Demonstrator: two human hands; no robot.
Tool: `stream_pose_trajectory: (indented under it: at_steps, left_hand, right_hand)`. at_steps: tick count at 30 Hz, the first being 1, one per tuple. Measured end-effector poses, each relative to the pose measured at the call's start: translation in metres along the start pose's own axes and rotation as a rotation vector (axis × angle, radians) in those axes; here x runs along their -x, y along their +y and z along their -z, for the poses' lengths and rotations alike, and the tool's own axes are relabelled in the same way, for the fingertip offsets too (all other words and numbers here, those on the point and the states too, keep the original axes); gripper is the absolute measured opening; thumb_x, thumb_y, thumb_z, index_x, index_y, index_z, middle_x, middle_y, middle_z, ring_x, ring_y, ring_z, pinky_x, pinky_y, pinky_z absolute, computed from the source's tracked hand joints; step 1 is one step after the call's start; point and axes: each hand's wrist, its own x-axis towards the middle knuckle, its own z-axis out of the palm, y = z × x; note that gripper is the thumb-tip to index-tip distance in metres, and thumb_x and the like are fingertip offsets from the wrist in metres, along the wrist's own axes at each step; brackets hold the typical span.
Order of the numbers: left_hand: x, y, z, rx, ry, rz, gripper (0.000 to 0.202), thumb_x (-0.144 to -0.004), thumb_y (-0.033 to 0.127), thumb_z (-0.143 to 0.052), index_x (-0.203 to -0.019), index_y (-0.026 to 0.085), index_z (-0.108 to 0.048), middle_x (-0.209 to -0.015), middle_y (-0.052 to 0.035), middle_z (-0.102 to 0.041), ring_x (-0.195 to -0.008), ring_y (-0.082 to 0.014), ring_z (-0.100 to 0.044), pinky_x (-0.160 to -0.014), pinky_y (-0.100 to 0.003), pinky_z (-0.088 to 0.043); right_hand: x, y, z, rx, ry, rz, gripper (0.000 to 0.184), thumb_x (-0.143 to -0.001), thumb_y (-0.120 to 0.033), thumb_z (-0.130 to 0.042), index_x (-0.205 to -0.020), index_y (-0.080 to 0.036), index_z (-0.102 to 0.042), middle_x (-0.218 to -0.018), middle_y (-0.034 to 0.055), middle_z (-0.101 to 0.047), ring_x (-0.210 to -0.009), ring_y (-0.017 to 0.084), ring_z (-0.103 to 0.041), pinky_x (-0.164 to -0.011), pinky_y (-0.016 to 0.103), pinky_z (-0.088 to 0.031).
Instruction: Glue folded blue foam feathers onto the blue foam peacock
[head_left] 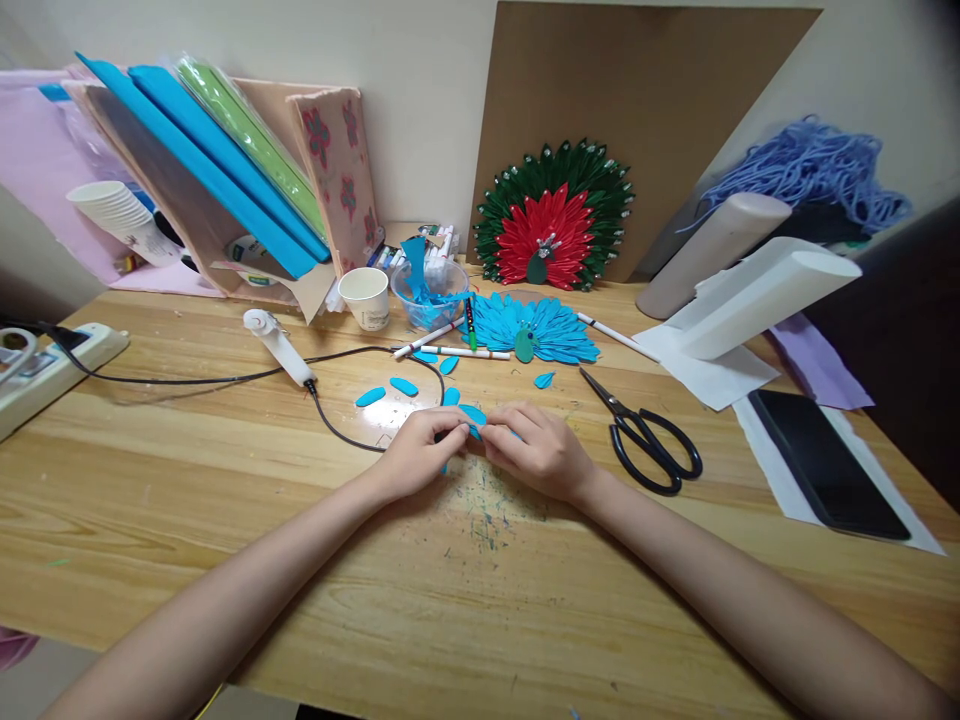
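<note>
Between my two hands is a small blue paper petal [472, 414], pinched at both ends over the table. The fingers of my left hand [424, 450] are closed on its left side. My right hand [540, 450] is closed on its right side, and the fingers partly hide it. Several loose blue petals, such as one oval petal [403, 386], lie just beyond my left hand. Behind them rests a blue feathered paper peacock [559, 335] with a green body. Black-handled scissors [645, 435] lie to the right of my right hand.
A white glue gun [277, 350] with a black cord lies at left. Behind stand a paper cup [364, 298], a clear bowl [429, 310] of blue scraps and a red-green peacock [555, 220]. A phone [829, 465] and white paper rolls [772, 305] are at right.
</note>
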Motion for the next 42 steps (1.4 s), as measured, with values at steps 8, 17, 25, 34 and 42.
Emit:
stream_pose_trajectory:
  at_steps: [8, 17, 25, 34, 42]
  left_hand:
    - [-0.0007, 0.0022, 0.0004, 0.032, 0.001, 0.043, 0.033, -0.086, 0.030, -0.047, -0.058, 0.014, -0.057, -0.068, -0.0013, -0.058, -0.065, -0.0118, -0.053, -0.064, -0.023, -0.040]
    - [-0.0018, -0.0001, -0.0003, 0.062, 0.086, 0.033, 0.037, -0.087, 0.030, -0.048, -0.054, 0.014, -0.053, -0.063, 0.0001, -0.055, -0.062, -0.0102, -0.050, -0.062, -0.022, -0.040]
    - [0.0007, -0.0033, -0.0016, -0.083, 0.186, -0.059, 0.031, -0.089, 0.027, -0.045, -0.066, 0.014, -0.062, -0.070, -0.0028, -0.061, -0.069, -0.0123, -0.053, -0.067, -0.024, -0.040]
    - [0.0069, -0.0033, -0.0065, -0.263, 0.174, -0.228, 0.025, -0.090, 0.022, -0.044, -0.101, 0.020, -0.066, -0.093, -0.0061, -0.065, -0.083, -0.0138, -0.059, -0.074, -0.024, -0.044]
    - [0.0061, -0.0029, -0.0063, -0.237, 0.183, -0.200, 0.026, -0.090, 0.023, -0.044, -0.100, 0.021, -0.068, -0.093, -0.0056, -0.066, -0.084, -0.0140, -0.060, -0.074, -0.024, -0.044]
  right_hand:
    - [0.0018, -0.0008, 0.0004, 0.034, -0.032, 0.034, 0.015, -0.086, -0.014, -0.050, -0.074, -0.017, -0.058, -0.076, 0.0068, -0.063, -0.073, 0.017, -0.055, -0.061, 0.027, -0.045]
    - [0.0009, 0.0013, 0.0006, -0.018, 0.030, -0.033, 0.011, -0.082, -0.011, -0.053, -0.083, -0.018, -0.061, -0.080, 0.0078, -0.065, -0.074, 0.018, -0.057, -0.060, 0.029, -0.046]
    - [0.0015, 0.0025, -0.0021, -0.474, 0.046, -0.486, 0.010, -0.080, -0.019, -0.059, -0.090, -0.018, -0.058, -0.081, 0.0047, -0.061, -0.068, 0.015, -0.056, -0.060, 0.028, -0.048]
    - [-0.0025, 0.0047, -0.0025, -0.781, -0.052, -0.626, 0.002, -0.080, -0.018, -0.058, -0.079, -0.018, -0.057, -0.081, 0.0033, -0.058, -0.068, 0.012, -0.054, -0.060, 0.025, -0.047]
    - [-0.0040, 0.0065, -0.0028, -0.820, -0.033, -0.628, 0.006, -0.082, -0.018, -0.057, -0.076, -0.017, -0.058, -0.079, 0.0033, -0.059, -0.070, 0.013, -0.055, -0.061, 0.026, -0.046]
